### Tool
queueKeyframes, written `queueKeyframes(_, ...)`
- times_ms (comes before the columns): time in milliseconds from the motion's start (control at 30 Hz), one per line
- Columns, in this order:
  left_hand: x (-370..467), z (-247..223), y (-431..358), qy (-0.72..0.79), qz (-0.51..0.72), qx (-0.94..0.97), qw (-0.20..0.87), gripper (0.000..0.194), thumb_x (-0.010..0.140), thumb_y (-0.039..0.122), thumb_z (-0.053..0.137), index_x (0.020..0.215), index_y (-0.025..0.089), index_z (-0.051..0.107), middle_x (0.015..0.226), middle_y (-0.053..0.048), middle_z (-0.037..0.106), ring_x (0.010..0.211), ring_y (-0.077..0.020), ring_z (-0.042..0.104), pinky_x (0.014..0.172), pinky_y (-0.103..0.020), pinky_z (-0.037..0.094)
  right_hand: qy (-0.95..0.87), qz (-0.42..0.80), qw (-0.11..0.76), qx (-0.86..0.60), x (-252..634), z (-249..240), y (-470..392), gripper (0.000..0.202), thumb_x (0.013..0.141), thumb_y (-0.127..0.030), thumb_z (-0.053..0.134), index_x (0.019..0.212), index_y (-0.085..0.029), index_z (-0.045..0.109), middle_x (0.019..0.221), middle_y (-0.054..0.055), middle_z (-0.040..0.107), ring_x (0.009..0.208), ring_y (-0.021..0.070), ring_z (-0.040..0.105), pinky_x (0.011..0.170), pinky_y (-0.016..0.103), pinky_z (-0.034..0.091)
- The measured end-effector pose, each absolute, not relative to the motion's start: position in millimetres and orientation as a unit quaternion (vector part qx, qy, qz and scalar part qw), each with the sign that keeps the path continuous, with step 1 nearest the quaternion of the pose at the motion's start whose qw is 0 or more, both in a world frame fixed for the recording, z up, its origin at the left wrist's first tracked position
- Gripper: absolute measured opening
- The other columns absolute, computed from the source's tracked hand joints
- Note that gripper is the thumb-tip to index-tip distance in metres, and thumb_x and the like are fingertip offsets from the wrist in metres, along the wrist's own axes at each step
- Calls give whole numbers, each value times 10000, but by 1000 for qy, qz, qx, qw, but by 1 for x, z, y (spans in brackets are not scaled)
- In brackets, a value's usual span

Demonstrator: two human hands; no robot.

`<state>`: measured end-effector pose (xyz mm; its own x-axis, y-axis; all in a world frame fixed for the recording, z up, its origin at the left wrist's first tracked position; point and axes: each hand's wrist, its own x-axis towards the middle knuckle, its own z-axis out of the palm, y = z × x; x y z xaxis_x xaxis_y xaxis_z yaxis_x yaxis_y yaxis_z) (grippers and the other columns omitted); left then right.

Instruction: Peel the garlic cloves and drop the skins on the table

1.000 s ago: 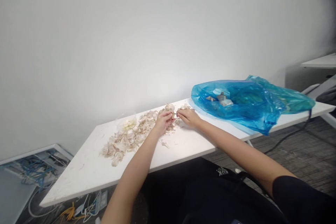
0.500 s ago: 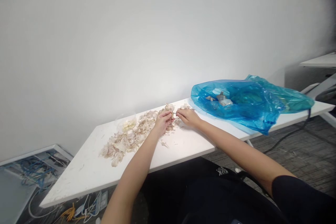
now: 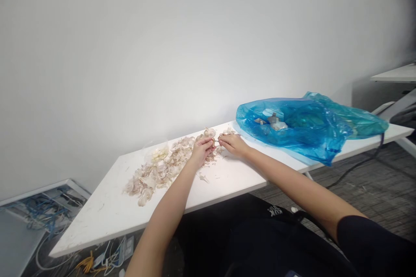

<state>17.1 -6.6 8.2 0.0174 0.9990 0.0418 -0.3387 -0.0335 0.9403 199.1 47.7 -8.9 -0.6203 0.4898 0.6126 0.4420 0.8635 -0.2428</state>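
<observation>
My left hand (image 3: 202, 150) is closed, its fingertips pinching a small brownish garlic clove (image 3: 213, 142) that they partly hide. Close on its right, my right hand (image 3: 232, 144) grips a thin, dark metal tool (image 3: 217, 140), perhaps a small knife; its tip meets the clove and its handle is hidden in the fist. A heap of dry garlic skins (image 3: 175, 158) spreads over the white table (image 3: 107, 199) to the left of my hands. Behind them sits a garlic bulb (image 3: 209, 132). Pale peeled garlic cloves (image 3: 160, 154) lie in a clear plastic container or bag (image 3: 147, 152) beyond the skins.
A large blue plastic bag (image 3: 312, 134) lies open on the right half of the table, with some scraps inside. A plain wall (image 3: 182, 52) stands behind the table. Cables (image 3: 86, 262) and a power strip are on the floor at lower left.
Both hands stay almost in place, with the tool tip shifting slightly against the clove. The skins and the blue bag lie as before.
</observation>
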Motion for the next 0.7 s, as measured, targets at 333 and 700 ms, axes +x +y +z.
queueKeyframes(333,17,8,-5,391,585,425,569,333,561,213,843,854,129,708,741,-12,634,671,-93,605,687,-234,489,-898,9,350,-267,199,-8,46,366,987,-332,296,834,-175,590,785,58,624,752,159,543,712,257,324)
queueKeyframes(700,12,5,-4,391,591,439,552,346,575,205,838,881,126,695,778,-17,654,666,-86,620,680,-226,495,-892,-1,352,-284,198,-6,43,308,960,-290,354,859,-179,622,807,65,651,757,170,565,713,264,336)
